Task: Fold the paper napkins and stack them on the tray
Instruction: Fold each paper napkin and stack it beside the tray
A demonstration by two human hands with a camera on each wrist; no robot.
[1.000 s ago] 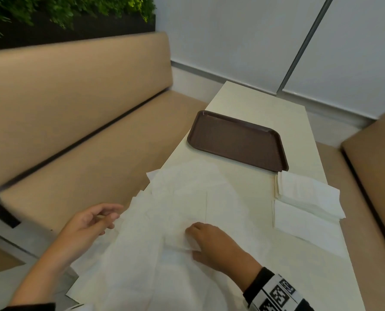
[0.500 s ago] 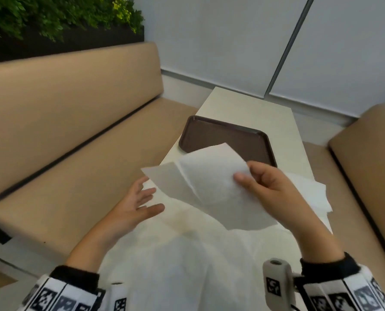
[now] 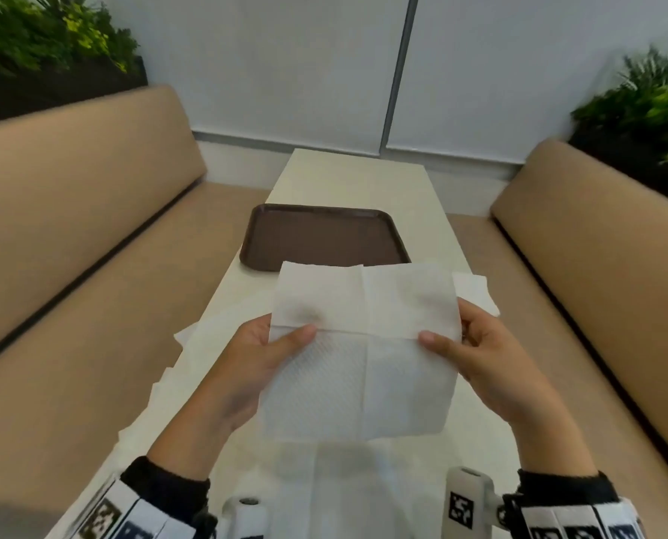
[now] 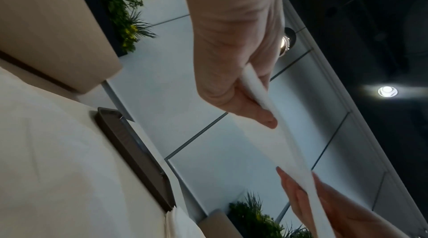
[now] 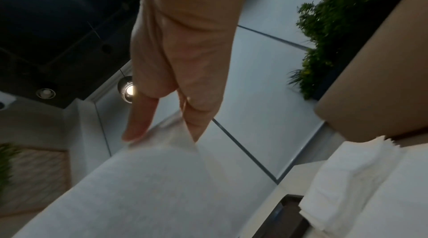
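Here both hands (image 3: 247,367) (image 3: 496,363) pinch a napkin (image 3: 363,344) hiding the tray's (image 3: 320,235) near rim.

Our head camera looks down toward twelve o'clock; both wrist cameras look up, close-in, sharing the napkin (image 3: 363,344) and tray (image 3: 320,235).

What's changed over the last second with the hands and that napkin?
The right hand lifted one napkin off the spread on the table and brought it up in front of the tray. The left hand, empty a second ago, has taken hold of its left edge; both thumbs now pinch it along a crease. The tray is bare as before, and the napkin stack remains on the table.
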